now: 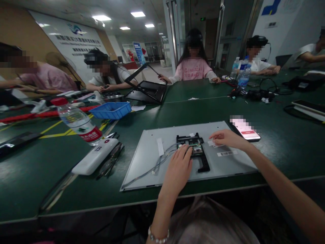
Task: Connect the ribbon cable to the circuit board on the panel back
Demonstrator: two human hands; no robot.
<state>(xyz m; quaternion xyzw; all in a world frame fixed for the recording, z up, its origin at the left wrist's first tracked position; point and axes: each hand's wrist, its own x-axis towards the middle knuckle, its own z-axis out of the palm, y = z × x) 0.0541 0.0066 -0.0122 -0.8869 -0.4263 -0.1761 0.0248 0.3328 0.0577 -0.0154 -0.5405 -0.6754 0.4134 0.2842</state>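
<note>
Head view: our left hand [179, 166], loosely open, touches black frame [205, 163] on panel [228, 166]; we can't tell right hand [228, 138] grip.

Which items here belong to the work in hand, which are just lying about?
In use:
- grey panel
- black bracket and circuit board, left hand on them
- cables

Apparently just lying about:
- red-capped bottle
- white device
- glasses
- lit phone

Unclear: blue tray.
</note>
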